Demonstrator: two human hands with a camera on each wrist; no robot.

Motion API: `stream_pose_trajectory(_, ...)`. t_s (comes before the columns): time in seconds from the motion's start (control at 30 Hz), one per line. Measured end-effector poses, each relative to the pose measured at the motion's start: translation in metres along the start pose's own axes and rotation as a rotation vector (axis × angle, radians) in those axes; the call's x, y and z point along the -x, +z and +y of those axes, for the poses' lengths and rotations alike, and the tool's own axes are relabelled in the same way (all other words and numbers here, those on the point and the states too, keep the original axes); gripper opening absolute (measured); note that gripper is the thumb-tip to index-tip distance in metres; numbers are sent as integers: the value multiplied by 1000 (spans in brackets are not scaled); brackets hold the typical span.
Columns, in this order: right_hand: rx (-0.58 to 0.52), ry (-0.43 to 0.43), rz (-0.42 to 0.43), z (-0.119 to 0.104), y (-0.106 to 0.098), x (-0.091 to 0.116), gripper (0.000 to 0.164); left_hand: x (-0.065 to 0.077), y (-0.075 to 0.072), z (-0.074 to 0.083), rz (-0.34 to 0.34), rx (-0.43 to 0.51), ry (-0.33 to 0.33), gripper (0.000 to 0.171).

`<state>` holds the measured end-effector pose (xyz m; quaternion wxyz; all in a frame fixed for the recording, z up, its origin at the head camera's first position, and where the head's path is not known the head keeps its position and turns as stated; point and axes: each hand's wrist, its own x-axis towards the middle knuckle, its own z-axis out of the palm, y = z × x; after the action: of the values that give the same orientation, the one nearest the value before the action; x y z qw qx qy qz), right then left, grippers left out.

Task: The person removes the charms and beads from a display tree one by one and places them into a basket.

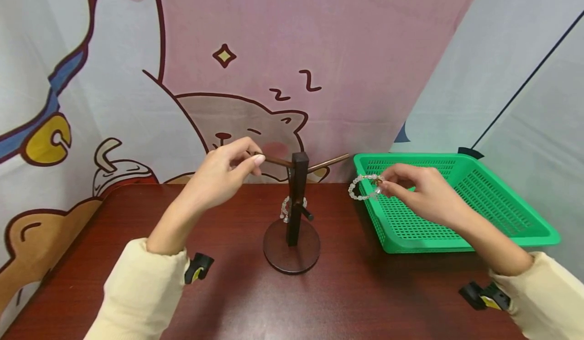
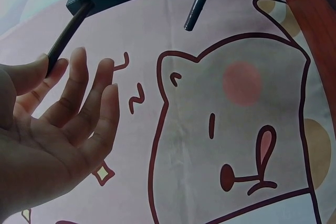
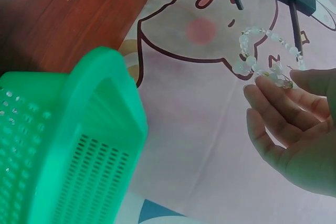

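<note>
A dark wooden stand (image 1: pixel 297 198) with a round base and several thin pegs stands on the table. Thumb and index finger of my left hand (image 1: pixel 228 170) pinch the end of its upper left peg (image 2: pixel 68 35). My right hand (image 1: pixel 422 190) pinches a bracelet (image 1: pixel 363 188) of clear and whitish beads, held up to the right of the stand and apart from the upper right peg (image 1: pixel 329 163). In the right wrist view the bead loop (image 3: pixel 247 43) hangs round and open from the fingertips. Another beaded bracelet (image 1: pixel 285 209) hangs on a lower peg, partly behind the post.
A green perforated plastic basket (image 1: pixel 385 228) sits on the right of the table, under my right hand. The reddish-brown table (image 1: pixel 219 289) extends to a cloth backdrop (image 1: pixel 365 51) printed with cartoon animals.
</note>
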<state>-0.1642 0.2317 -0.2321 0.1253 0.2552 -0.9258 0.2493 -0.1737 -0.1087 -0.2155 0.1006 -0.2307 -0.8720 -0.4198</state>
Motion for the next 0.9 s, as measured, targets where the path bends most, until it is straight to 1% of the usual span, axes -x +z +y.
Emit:
stream_pose_trajectory(0.23, 19, 20, -3, 11, -1, 10, 5, 0, -1, 0, -1, 0, 2, 7)
stream_pose_trajectory(0.63, 65, 67, 3, 31, -9, 37, 7, 0, 0, 0, -4, -5, 4, 7)
stream_pose_trajectory(0.9, 87, 59, -12, 48, -10, 52, 10, 0, 0, 0, -6, -6, 5, 7)
